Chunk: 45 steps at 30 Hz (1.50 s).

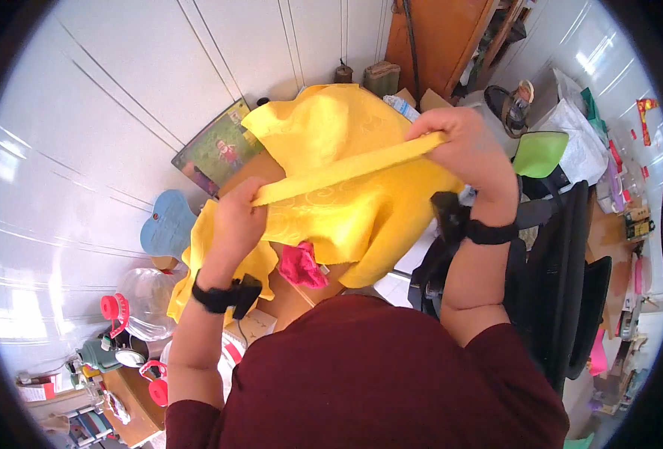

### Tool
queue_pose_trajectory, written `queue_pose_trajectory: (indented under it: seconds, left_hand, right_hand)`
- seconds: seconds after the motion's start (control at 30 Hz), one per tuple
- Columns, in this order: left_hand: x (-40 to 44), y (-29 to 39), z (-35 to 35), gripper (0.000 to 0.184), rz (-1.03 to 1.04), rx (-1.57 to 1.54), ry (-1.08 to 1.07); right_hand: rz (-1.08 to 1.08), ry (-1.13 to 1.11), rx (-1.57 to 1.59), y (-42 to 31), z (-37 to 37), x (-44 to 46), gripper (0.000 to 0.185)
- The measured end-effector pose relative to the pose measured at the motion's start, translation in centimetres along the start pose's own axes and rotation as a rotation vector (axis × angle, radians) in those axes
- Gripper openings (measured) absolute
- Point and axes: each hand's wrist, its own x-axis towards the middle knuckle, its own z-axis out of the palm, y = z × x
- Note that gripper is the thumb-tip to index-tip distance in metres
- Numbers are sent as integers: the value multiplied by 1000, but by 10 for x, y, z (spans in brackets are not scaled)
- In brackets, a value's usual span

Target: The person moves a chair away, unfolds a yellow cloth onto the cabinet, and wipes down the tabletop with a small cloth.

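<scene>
A large yellow cloth (331, 217) with a faint swirl pattern is held up in front of me. My left hand (242, 217) is closed on its edge at the left. My right hand (466, 146) grips the same edge farther right and higher, so a folded strip runs taut and slanted between the two. The rest of the cloth spreads behind and hangs below, over a brown table (301, 293). A crumpled pink cloth (302, 266) lies on the table under the yellow cloth's lower edge. Both wrists wear black straps.
A picture board (215, 150) leans on the white wall, with a blue fan-shaped card (168, 223) below it. Clear plastic jars with red lids (114, 307) stand at the left. A black chair (548, 277) is close on my right, near bags and a green panel (539, 153).
</scene>
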Motion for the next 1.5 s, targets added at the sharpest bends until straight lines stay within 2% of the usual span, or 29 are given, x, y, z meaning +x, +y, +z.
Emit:
queue_pose_trajectory:
  seconds: [0.07,0.13,0.17,0.23,0.27,0.33,0.4,0.47,0.5,0.53,0.6,0.63,0.7,0.77,0.8,0.83,0.87,0.97,1.07,1.13,1.2,1.3,1.33,1.4,1.43,1.5]
  left_hand:
    - [5,23,-25,24,-19,-119,-6]
    - [13,44,-45,24,24,-144,27]
    - [21,50,-51,24,30,-141,30]
    - [44,55,-60,22,187,-54,113]
    - [61,50,-60,22,195,-48,117]
    - [107,26,-55,23,95,-44,130]
    - [162,-6,-53,26,4,89,149]
    - [216,-37,-65,27,-51,70,239]
    - [231,-31,-80,27,6,3,331]
    - [241,-13,-100,26,61,-64,421]
    - [237,30,-134,27,218,-81,579]
    - [226,56,-138,27,246,-170,603]
    - [197,77,-131,28,274,-260,623]
    - [174,82,-122,30,357,187,643]
    - [161,79,-110,34,318,350,590]
    - [149,64,-95,39,429,261,471]
    - [141,52,-79,40,500,170,361]
    - [122,18,-15,43,485,182,150]
    - [108,-5,46,32,441,307,-16]
    - [101,-30,87,27,405,327,-101]
    - [92,-56,125,16,354,392,-189]
    - [82,-78,164,12,325,494,-344]
    - [79,-84,176,12,311,497,-346]
    - [72,-88,191,12,308,556,-474]
    - [69,-87,193,12,326,543,-496]
    - [64,-89,198,11,309,547,-523]
  right_hand:
    - [79,28,-30,13,-13,3,18]
    - [137,251,-116,26,-24,9,24]
    - [222,285,-216,34,-26,16,27]
    - [230,353,-305,65,-25,39,25]
    - [244,413,-394,82,-24,54,22]
    - [378,364,-429,110,-17,96,23]
    - [398,351,-480,136,-16,143,22]
    - [314,510,-428,146,-26,180,26]
    - [233,633,-458,154,-37,199,25]
    - [153,754,-486,157,-48,211,25]
    - [-190,1010,-216,125,-71,202,12]
    - [-261,1110,-247,122,-77,195,17]
    - [-313,1160,-222,127,-76,179,16]
    - [-354,1218,-207,146,-76,163,16]
    - [-239,1157,-290,165,-70,153,20]
    - [-125,1090,-373,181,-61,144,25]
    - [-115,1090,-382,194,-50,138,25]
    - [-140,999,-297,234,-6,126,27]
    - [-3,863,-268,282,46,108,23]
    - [130,659,-274,310,82,91,23]
    - [179,543,-269,341,119,77,23]
    - [231,331,-285,390,175,50,25]
    - [245,239,-308,396,183,44,26]
    - [313,182,-268,402,195,31,27]
    - [388,134,-239,402,199,25,27]
    - [393,111,-266,402,198,16,28]
